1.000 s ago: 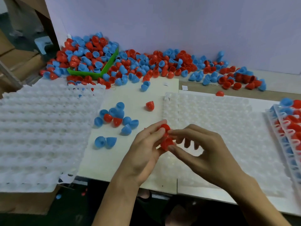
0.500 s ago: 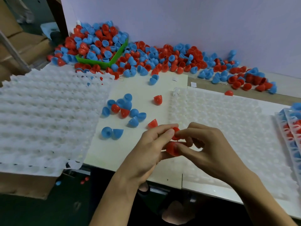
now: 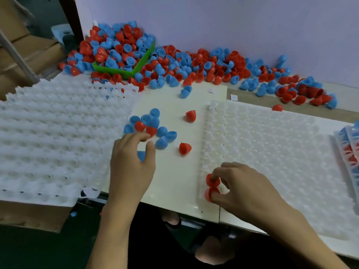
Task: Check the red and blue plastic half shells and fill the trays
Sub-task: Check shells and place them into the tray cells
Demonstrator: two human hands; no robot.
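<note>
Near edge: R hand (image 3: 246, 189) at front-left corner of the right tray (image 3: 291, 152), fingers curled, pinching two red half shells (image 3: 211, 186) between thumb and fingertips; one shell sits above the other, both smooth, glossy, dome-shaped. Whether they sit in tray pockets or are held just above cannot be told; fingers hide the contact.

L hand (image 3: 132, 164) over the cream board (image 3: 174, 177), fingers bent and spread, thumb and forefinger apart, poised over a blue half shell (image 3: 141, 155). Shell mostly hidden by the palm; contact not clear, no firm grip seen.

Mid: loose cluster (image 3: 150, 126) of blue and red shells on the board, just beyond L fingertips. Two single red shells lie apart from it: near one (image 3: 185, 148) with a small nub on its rim, far one (image 3: 190, 115) by the tray edge.

Left tray stack (image 3: 54, 136): translucent white formed plastic, rows of round dimples, overhanging a cardboard box (image 3: 33, 216). Right tray same material, pockets faint, hard to count.

Right edge: filled trays (image 3: 349, 152), red and blue contents, cut off by frame.

Far: large heap of shells (image 3: 174, 66) along the pale wall (image 3: 233, 22), spilling over a green bin (image 3: 124, 71); bin mostly buried, only two rims show. More cartons far left, blurred.
</note>
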